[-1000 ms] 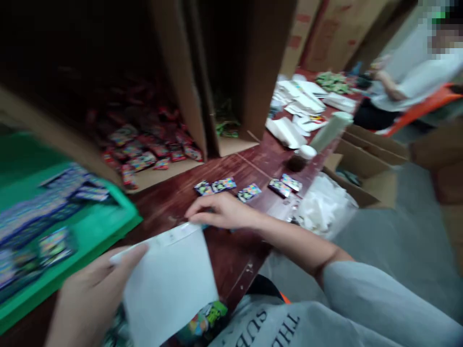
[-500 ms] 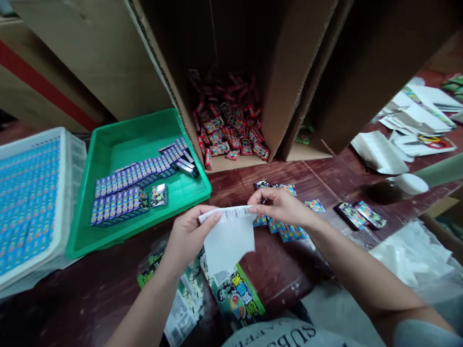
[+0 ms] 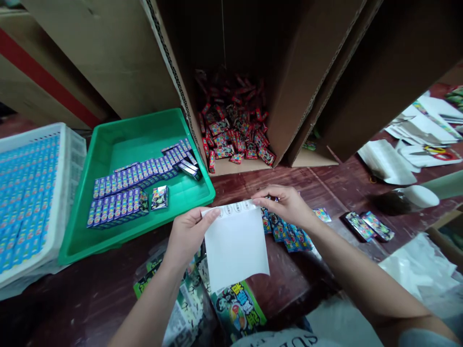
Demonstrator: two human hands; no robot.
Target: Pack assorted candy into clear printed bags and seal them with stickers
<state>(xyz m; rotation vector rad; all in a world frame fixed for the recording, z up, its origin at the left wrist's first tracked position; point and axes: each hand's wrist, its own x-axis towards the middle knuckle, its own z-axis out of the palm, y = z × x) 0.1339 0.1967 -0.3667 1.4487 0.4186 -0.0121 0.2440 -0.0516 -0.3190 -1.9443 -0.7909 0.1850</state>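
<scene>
A white sheet of paper [image 3: 237, 246] hangs between my hands, with a row of round printed marks along its folded-looking top edge. My left hand [image 3: 188, 236] pinches the upper left corner, thumb in front. At the upper right corner, the thumb and fingers of my right hand [image 3: 280, 205] are closed on the same edge. Below the sheet lie green printed packets [image 3: 240, 311], partly covered by it and by my left forearm. Several small blue packets [image 3: 289, 233] lie on the table just beneath my right hand, partly hidden.
A green tray [image 3: 170, 115] holds rows of small purple boxes, beside a white basket [image 3: 63, 159] filled with blue packs. Behind stands an open cardboard box [image 3: 300, 96] with red packets. To the right are two dark packs [image 3: 358, 226], a cup [image 3: 421, 196], scissors [image 3: 439, 152] and papers.
The sheet's lower part has unrolled and now hangs longer and flatter over the green packets. Both hands keep their pinch on the top edge. The view has shifted slightly.
</scene>
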